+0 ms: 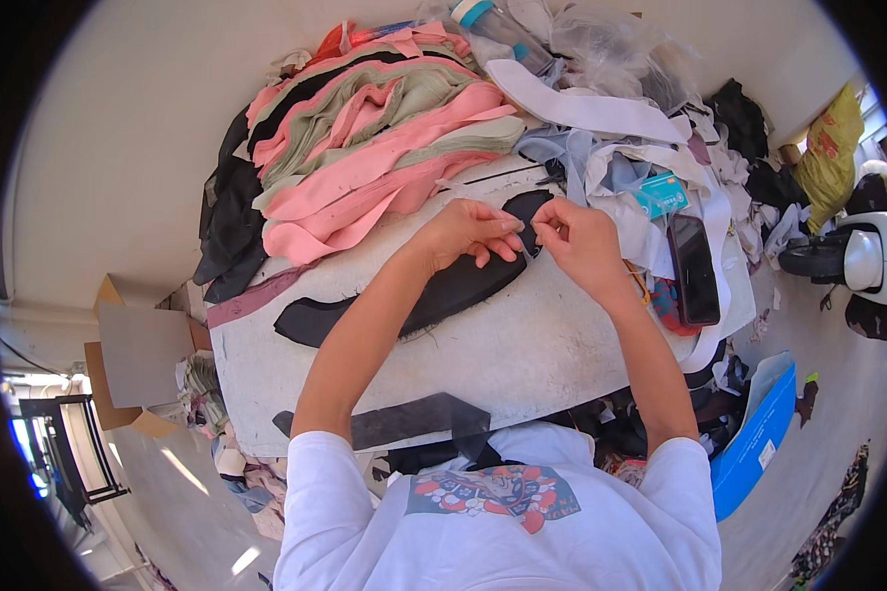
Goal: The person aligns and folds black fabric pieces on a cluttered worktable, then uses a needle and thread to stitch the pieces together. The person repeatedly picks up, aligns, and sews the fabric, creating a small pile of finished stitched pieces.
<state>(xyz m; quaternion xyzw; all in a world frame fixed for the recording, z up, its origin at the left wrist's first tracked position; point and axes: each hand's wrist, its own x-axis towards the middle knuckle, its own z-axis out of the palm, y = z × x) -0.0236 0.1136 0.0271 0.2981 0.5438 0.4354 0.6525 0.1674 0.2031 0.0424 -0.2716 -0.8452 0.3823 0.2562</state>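
Both hands meet above the far middle of the white tabletop, close together. My left hand has its thumb and index finger pinched, with the other fingers curled loosely; whatever is in the pinch is too small to make out. Fingertips of my right hand are pressed together a little to the right, at the edge of a small black fabric piece. Beneath the left hand and forearm lies a long curved black fabric piece with a frayed lower edge. My left forearm hides part of it.
Layered pink and green fabric strips cover the far left. White and pale blue cloth, a teal box and a dark phone lie right. A sheer black strip rests near me. A blue box stands below right.
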